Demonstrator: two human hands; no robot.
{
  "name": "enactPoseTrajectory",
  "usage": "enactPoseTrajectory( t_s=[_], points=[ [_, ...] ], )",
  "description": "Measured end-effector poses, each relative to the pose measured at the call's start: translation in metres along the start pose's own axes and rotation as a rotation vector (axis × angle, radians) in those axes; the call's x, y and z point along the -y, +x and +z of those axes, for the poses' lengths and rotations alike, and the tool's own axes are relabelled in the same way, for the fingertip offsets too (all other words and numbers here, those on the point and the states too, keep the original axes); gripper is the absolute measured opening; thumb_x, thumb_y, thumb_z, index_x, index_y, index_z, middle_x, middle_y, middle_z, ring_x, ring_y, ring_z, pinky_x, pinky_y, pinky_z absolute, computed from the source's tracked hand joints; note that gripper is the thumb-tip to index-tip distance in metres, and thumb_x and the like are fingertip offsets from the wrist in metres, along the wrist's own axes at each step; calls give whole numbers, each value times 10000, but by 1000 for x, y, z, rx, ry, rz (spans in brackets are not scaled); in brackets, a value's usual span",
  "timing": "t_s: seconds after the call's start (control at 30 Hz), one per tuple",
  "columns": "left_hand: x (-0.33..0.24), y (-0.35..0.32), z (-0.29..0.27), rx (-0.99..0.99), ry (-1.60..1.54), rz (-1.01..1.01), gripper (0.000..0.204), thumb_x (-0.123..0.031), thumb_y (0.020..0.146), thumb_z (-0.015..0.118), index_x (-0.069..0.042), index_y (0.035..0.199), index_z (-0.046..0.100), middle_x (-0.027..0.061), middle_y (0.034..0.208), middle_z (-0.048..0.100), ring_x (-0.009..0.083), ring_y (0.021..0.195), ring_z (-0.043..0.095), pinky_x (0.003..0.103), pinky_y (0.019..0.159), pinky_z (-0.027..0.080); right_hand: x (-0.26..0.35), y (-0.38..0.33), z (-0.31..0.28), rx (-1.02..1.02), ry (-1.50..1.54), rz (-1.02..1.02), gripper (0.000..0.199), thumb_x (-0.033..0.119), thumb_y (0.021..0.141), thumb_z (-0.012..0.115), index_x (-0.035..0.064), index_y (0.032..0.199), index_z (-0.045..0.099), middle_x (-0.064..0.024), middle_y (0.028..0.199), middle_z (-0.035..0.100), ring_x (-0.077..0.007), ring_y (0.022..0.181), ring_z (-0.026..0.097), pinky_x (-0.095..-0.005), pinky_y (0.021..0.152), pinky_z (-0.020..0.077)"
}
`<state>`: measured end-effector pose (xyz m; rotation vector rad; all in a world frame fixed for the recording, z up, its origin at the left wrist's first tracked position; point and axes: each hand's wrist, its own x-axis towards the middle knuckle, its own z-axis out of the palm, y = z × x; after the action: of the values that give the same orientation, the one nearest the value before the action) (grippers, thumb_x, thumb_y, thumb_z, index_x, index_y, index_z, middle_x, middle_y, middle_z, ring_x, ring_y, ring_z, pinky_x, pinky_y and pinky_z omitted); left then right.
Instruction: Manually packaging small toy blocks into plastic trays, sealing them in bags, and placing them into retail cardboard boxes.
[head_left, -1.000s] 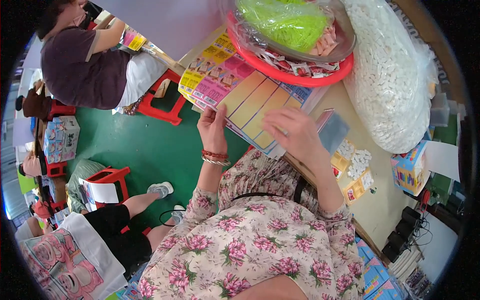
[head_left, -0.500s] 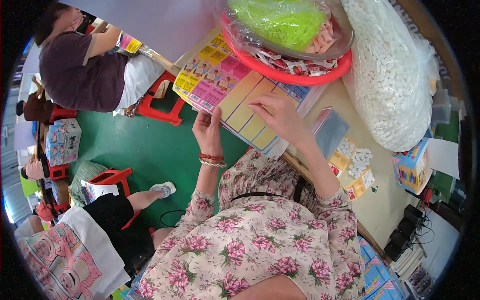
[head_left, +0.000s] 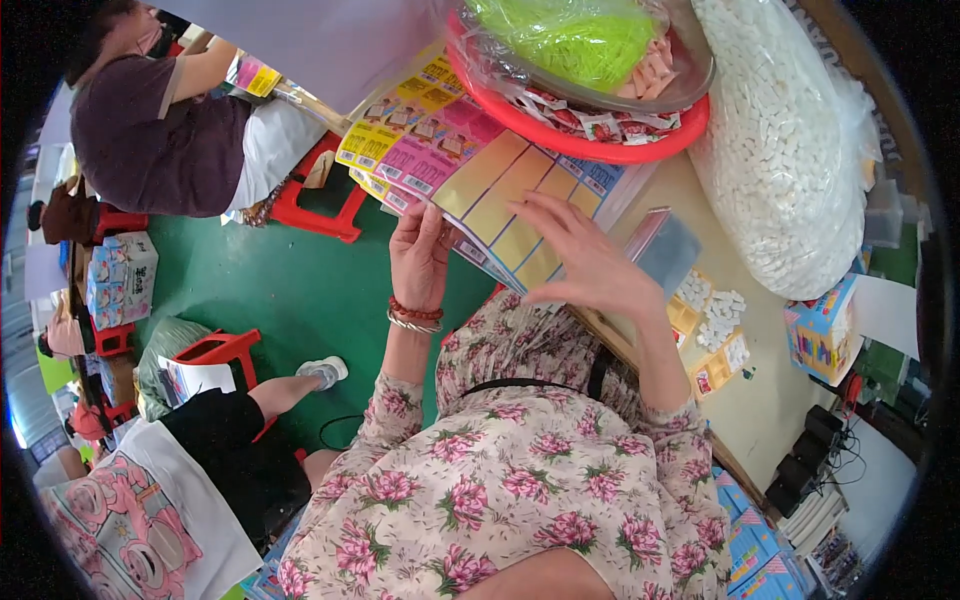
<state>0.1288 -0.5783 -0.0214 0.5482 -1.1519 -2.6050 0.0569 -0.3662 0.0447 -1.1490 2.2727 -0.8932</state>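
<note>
- While the left hand [head_left: 420,255] pinched the near edge of the sheet of coloured cards [head_left: 470,175], the right hand [head_left: 585,255] lay on it flat, fingers spread.
- The sheet ran away from both hands — its long axis slanting up and leftward; both hands touched it, neither nearer.
- Count: one sheet, one red basin [head_left: 640,145] beyond the right hand, one bag of white pellets [head_left: 790,170] to its right.

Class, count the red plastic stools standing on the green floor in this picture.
2. One red stool stands beside the seated person at the upper left; another red stool stands lower left, by a bare leg. More may be hidden behind people or boxes.
</note>
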Motion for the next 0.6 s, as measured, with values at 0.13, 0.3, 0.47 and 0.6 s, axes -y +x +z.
enactPoseTrajectory(
  t_s=[0.13, 0.3, 0.47, 0.6],
  points=[
    [6, 4, 13, 48, -111, 18, 143, -144, 918, 546, -37, 1008, 574, 44, 910, 626, 128, 809, 602, 278, 743, 515, 12, -19, 8, -75, -208, 47, 945, 296, 629, 750, 91, 1405, 250, -138, 1425, 269, -340, 1325, 249, -442, 1075, 262],
    [10, 11, 26, 80, -167, 16, 156, -148, 923, 537, -60, 1051, 553, 28, 917, 624, 129, 847, 598, 289, 772, 501, 6, -20, 7, -167, -197, 58, 914, 269, 637, 752, 88, 1396, 277, -134, 1436, 265, -345, 1321, 262, -429, 1057, 293],
    [6, 10, 45, 40, -80, 37, 290, -144, 909, 562, -85, 1164, 439, 34, 1073, 556, 135, 947, 559, 315, 794, 489, 1, -20, -4, -236, 92, -5, 798, 221, 656, 743, 90, 1352, 377, -133, 1383, 373, -313, 1248, 395, -397, 1015, 356],
    [3, 16, 49, 60, -73, 6, 354, -134, 895, 579, -85, 1198, 402, 36, 1118, 521, 139, 993, 537, 315, 802, 491, -1, -22, -19, -289, 206, -12, 691, 203, 668, 745, 86, 1293, 475, -122, 1298, 488, -285, 1194, 469, -378, 987, 387]
  ],
)
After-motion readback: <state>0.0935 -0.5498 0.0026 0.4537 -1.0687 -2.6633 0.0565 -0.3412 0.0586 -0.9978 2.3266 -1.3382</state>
